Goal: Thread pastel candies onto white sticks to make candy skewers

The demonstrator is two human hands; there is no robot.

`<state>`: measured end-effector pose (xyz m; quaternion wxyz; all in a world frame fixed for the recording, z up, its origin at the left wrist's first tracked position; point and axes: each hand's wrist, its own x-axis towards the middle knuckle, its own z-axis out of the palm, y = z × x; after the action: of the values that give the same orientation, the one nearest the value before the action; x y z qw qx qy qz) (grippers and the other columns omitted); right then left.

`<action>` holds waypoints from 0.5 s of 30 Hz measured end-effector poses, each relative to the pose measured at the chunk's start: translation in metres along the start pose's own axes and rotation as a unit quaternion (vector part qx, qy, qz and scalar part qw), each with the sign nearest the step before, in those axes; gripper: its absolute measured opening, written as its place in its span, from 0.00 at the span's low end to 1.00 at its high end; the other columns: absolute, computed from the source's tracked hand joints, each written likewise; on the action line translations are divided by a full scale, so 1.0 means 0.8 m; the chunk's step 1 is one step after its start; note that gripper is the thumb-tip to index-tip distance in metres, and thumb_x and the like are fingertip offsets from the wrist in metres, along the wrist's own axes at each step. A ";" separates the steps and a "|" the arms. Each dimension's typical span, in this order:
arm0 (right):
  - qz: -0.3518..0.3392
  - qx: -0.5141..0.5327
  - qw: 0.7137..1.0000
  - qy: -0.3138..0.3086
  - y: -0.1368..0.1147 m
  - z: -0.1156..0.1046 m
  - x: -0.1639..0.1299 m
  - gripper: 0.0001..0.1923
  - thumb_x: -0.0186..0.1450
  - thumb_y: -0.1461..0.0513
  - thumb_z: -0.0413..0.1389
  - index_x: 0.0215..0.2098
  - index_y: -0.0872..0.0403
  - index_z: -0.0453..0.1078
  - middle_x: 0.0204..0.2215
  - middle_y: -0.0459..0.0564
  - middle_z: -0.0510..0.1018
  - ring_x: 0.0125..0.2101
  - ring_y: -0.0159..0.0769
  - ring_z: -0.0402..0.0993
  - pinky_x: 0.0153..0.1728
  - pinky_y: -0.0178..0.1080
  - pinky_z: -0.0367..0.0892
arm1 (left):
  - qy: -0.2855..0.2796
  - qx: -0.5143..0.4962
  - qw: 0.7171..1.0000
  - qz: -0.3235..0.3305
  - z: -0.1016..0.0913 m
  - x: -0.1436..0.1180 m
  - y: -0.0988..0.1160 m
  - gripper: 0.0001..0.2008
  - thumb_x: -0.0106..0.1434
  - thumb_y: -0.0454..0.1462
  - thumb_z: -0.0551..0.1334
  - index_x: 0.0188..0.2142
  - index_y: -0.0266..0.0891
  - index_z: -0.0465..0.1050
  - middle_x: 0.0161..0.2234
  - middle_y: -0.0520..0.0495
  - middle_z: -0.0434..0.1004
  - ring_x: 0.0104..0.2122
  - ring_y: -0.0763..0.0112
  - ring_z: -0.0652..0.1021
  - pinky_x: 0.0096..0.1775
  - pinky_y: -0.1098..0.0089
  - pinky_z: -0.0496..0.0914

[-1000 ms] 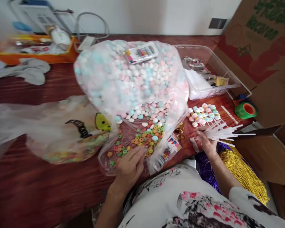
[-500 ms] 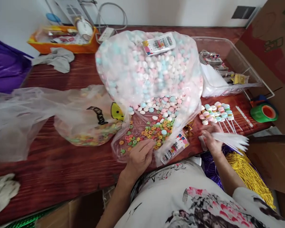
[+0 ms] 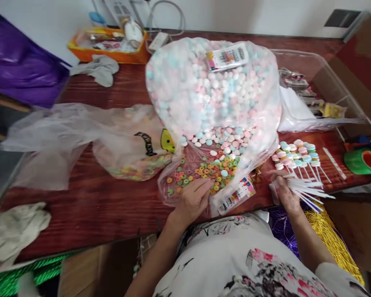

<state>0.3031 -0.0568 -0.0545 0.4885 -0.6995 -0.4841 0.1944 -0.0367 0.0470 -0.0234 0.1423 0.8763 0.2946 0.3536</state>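
Note:
My left hand (image 3: 194,200) rests at the near edge of a clear plastic bag, beside small ring-shaped candies (image 3: 204,170). Its fingers are pressed together; whatever they may hold is hidden. Pink, white and blue round candies (image 3: 231,140) spill out of a large clear bag (image 3: 163,99) just behind. In my right hand (image 3: 287,194) is a fanned bunch of thin white sticks (image 3: 309,190), gripped near one end. Beyond that hand lie several candy skewers (image 3: 297,153), rounds and rings stacked on white sticks.
A tied bag of ring candies (image 3: 130,165) lies to the left. A clear bin (image 3: 315,57) with packets stands at the back right, near green tape (image 3: 358,161). Along the back is an orange tray (image 3: 108,55). Cloth gloves (image 3: 99,70) and a crumpled cloth (image 3: 18,231) lie leftward.
The whole scene has shifted right as my head turned left. The sticks in my right hand look more spread out. My left hand stays by the ring candies.

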 end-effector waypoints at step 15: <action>0.124 0.213 0.969 -0.034 -0.066 0.021 0.005 0.19 0.62 0.50 0.64 0.45 0.53 0.73 0.24 0.43 0.71 0.24 0.30 0.68 0.22 0.32 0.67 | -0.247 0.083 0.957 -0.125 0.027 0.142 -0.069 0.13 0.56 0.26 0.58 0.37 0.37 0.79 0.40 0.40 0.81 0.43 0.59 0.79 0.47 0.62 0.72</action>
<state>0.2667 -0.0422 -0.0155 0.5817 -0.6266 -0.3573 0.3759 0.0213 0.1600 -0.0031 0.1802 0.9013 0.3860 0.0794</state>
